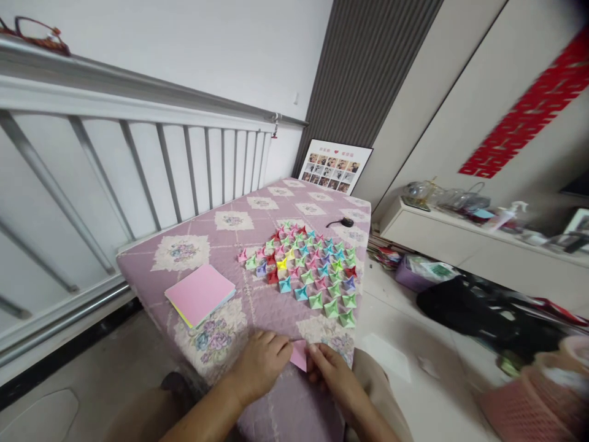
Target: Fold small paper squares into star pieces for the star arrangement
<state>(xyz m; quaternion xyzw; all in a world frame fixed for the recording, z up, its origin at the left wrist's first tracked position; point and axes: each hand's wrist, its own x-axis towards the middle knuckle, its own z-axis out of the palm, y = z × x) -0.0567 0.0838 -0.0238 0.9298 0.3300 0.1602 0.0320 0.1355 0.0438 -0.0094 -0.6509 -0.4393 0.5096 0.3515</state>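
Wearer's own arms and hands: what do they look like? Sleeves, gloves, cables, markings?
Left hand and right hand: both ungloved. Left forearm and right forearm: bare where visible, no sleeves, cables or markings seen. No watch or bracelet shows.

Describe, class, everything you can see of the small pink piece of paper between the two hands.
The small pink piece of paper looks thin, matte and straight-edged, with one corner pointing toward the wearer. The bare left hand holds its left side and the bare right hand its right; they cover both ends, so its full outline and any folds cannot be made out. It is over a purple, flower-patterned fabric cover; whether it touches the cover is unclear.
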